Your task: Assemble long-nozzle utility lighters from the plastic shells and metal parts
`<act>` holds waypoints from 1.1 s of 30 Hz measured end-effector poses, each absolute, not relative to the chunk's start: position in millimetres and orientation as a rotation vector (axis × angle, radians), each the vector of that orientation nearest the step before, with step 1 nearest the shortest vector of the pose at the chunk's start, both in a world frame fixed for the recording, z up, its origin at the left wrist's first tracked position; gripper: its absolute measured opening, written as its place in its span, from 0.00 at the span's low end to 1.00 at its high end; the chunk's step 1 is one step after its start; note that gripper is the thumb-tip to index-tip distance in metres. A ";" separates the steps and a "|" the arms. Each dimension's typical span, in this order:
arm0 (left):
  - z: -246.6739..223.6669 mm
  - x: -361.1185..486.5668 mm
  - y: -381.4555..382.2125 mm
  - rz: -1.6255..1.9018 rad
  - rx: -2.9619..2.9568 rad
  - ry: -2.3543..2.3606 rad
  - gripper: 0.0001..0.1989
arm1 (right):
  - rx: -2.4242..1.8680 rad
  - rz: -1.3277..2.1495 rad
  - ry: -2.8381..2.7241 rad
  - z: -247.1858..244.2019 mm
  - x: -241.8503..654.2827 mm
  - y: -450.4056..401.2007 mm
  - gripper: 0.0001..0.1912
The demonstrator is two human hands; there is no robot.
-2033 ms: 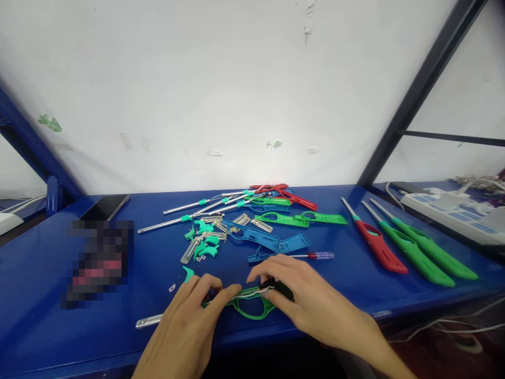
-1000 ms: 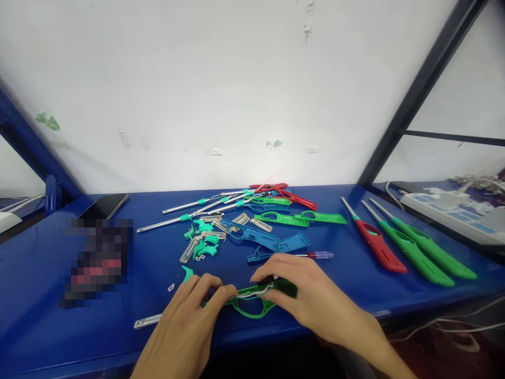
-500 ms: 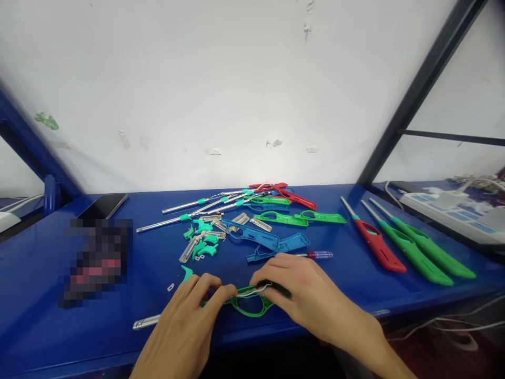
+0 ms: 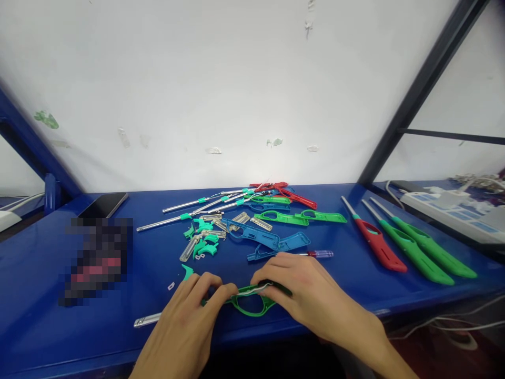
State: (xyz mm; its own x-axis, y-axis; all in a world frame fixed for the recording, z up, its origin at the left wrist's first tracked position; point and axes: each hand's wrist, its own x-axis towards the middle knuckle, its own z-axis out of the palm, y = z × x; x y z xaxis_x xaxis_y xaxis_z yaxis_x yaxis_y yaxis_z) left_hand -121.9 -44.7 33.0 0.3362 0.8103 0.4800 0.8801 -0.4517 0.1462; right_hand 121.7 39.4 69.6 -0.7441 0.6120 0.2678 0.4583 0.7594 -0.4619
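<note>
At the near edge of the blue table, the left hand pinches a green casing by its left part. The right hand, fingers curled, grips its right end; the fingertips are partly hidden.

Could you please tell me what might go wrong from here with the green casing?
The white wire lies exposed along the green casing, so it might get pinched or slip out.
The teal piece lies right beside the left hand, which could knock it away.
</note>
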 end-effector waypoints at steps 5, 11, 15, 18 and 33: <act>32.1 -121.9 -44.1 -0.766 -2.441 -1.550 0.31 | -0.784 0.393 -2.645 75.3 118.3 39.5 0.07; 32.5 -121.5 -43.9 -0.776 -2.434 -1.540 0.32 | -0.756 0.304 -2.723 75.4 116.2 41.6 0.11; 32.4 -121.5 -44.0 -0.767 -2.425 -1.546 0.31 | -0.716 0.261 -2.728 73.2 116.8 42.6 0.09; 31.3 -121.8 -43.9 -0.767 -2.425 -1.545 0.30 | -0.706 0.271 -2.708 72.1 117.1 42.3 0.09; 27.5 -122.2 -43.0 -0.784 -2.390 -1.541 0.30 | -0.733 0.377 -2.623 70.0 118.1 42.3 0.07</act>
